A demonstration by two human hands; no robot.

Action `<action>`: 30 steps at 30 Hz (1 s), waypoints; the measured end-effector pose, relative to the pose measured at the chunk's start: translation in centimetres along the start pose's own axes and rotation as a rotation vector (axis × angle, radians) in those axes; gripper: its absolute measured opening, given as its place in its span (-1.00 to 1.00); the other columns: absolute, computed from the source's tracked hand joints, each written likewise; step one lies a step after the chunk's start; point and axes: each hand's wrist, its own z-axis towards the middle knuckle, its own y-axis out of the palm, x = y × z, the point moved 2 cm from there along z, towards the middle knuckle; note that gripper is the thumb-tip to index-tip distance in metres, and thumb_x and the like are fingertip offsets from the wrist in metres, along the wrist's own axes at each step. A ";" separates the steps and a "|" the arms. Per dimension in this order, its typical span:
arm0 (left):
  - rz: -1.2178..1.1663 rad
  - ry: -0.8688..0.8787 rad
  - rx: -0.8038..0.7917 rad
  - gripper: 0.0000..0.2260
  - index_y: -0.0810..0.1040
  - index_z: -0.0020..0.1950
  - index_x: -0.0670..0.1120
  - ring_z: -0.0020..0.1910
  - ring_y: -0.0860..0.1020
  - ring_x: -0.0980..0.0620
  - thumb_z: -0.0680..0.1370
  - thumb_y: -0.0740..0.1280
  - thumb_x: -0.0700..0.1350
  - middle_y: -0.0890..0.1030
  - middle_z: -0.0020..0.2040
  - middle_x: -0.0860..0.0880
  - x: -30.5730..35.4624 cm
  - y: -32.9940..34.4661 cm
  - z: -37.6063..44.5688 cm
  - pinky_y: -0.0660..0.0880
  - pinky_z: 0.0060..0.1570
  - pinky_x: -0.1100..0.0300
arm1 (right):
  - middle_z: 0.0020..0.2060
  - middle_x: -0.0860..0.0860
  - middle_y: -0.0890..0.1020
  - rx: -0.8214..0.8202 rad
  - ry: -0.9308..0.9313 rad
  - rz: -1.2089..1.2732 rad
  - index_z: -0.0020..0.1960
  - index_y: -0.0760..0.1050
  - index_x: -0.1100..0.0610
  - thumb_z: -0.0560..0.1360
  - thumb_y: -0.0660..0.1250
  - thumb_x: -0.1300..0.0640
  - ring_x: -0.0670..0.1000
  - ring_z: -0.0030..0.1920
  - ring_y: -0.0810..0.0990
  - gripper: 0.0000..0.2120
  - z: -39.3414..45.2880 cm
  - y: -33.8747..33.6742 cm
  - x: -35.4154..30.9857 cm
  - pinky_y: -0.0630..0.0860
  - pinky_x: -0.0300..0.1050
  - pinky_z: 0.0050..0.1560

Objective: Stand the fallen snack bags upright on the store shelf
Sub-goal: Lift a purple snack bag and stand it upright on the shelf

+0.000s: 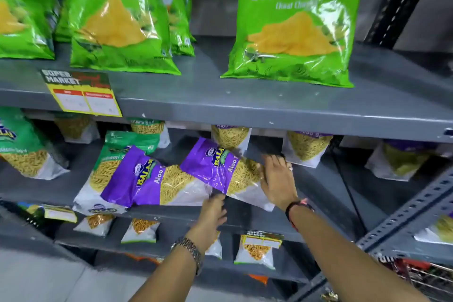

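On the middle shelf [318, 189], the purple bag [221, 169] is lying tilted; it is likely light, slippery, crushable. You are pressing your right hand [278, 179], fingers spread, against its side, left hand [213, 211] opening beneath its bottom corner.

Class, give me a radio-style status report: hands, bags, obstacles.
Both hands open: right hand and left hand on tilted purple bag. Second purple bag lying flat alongside. Nothing blocking.
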 end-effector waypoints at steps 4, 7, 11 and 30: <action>-0.056 -0.012 0.013 -0.75 0.41 0.22 -0.12 0.18 0.45 -0.13 0.57 0.16 -0.08 0.47 0.30 -0.16 -0.1 0.6 2.3 0.36 0.13 0.06 | 0.08 0.30 0.57 -0.158 0.149 0.011 0.14 0.43 0.28 0.54 -0.14 -0.10 0.28 0.13 0.49 -0.44 3.2 2.4 0.1 0.35 0.15 0.16; -0.131 0.010 0.064 -0.78 0.44 0.18 -0.13 0.05 0.48 -0.07 0.56 0.19 -0.10 0.53 0.10 -0.10 -0.7 0.9 3.5 0.40 0.04 0.10 | 0.22 0.30 0.53 -0.331 0.260 0.123 0.24 0.42 0.26 0.57 -0.09 -0.14 0.27 0.25 0.47 -0.43 6.0 3.8 0.4 0.30 0.13 0.29; -0.232 0.016 0.103 -0.90 0.46 0.02 -0.10 -0.27 0.50 0.05 0.54 0.25 -0.12 0.54 -0.22 -0.01 -1.4 1.5 4.0 0.50 -0.34 0.26 | 0.33 0.27 0.45 -0.541 0.313 0.255 0.33 0.39 0.23 0.58 -0.06 -0.08 0.24 0.31 0.43 -0.47 9.2 4.7 0.9 0.36 0.02 0.27; -0.098 0.276 -0.024 -0.80 0.37 -0.24 -0.03 -0.36 0.60 0.07 0.57 0.21 -0.03 0.60 -0.20 -0.04 -1.9 1.3 -1.7 0.56 -0.43 0.28 | -0.76 -0.11 0.43 -0.152 0.813 1.131 -0.37 0.47 0.14 0.49 0.25 0.30 -0.21 -0.72 0.32 -0.73 -5.4 0.3 8.0 0.21 -0.41 -0.68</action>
